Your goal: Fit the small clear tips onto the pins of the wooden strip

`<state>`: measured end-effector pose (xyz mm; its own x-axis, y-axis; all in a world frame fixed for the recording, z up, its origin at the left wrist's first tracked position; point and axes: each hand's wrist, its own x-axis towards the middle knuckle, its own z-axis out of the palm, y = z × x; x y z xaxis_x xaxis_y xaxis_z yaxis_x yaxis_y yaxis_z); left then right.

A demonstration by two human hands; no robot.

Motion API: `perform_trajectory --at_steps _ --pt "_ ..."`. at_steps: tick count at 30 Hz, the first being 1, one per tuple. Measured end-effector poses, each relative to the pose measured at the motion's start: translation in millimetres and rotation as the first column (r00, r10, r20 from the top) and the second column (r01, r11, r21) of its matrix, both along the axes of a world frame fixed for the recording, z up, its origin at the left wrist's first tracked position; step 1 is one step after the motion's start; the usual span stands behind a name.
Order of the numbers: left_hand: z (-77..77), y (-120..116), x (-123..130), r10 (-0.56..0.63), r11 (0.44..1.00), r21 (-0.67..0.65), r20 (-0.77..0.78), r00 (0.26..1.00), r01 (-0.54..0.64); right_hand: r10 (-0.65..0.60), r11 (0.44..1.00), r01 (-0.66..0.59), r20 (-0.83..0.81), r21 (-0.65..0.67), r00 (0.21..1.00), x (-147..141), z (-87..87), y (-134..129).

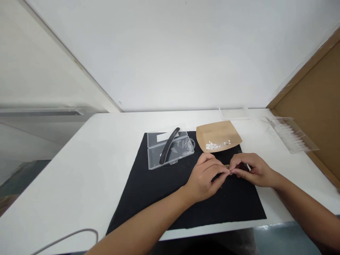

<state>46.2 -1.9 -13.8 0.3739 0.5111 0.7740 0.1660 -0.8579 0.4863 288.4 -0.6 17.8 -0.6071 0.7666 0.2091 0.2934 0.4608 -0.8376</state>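
My left hand (207,177) and my right hand (252,170) meet fingertip to fingertip over the right part of a black cloth (159,194). Both are closed in a pinch around something tiny, mostly hidden by the fingers; a small dark and gold bit shows between them. Just behind my hands, a brown paper tray (217,132) holds many small white pieces (211,145). To the left lies an open clear plastic case (154,161) with clear slender pieces inside, and a curved black file (169,146) rests across it.
Clear plastic trays (292,136) with rows of pale pieces lie at the right, beside a brown board (313,99). A grey cable (77,232) curves over the white table (66,177) at the front left. A white wall stands behind the table.
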Motion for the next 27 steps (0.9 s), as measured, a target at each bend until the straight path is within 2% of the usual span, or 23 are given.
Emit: perform_trajectory --at_steps 6,13,19,27 --pt "-0.8 2.0 -0.5 0.016 1.000 0.018 -0.003 1.000 -0.016 0.002 1.000 -0.002 0.023 0.002 1.000 1.4 0.8 -1.8" --pt "-2.1 1.3 1.2 0.018 1.000 0.012 -0.014 1.000 -0.018 0.017 0.996 -0.027 0.122 0.082 0.992 0.6 4.5 -2.7" --pt "0.2 1.3 1.6 0.046 0.999 -0.017 0.007 0.999 -0.046 -0.003 0.986 -0.004 0.037 0.168 0.999 2.9 4.8 1.1" --pt "1.3 0.7 0.3 0.015 0.999 -0.039 0.017 1.000 -0.014 -0.001 0.982 -0.005 0.033 0.188 0.999 1.9 1.0 2.8"
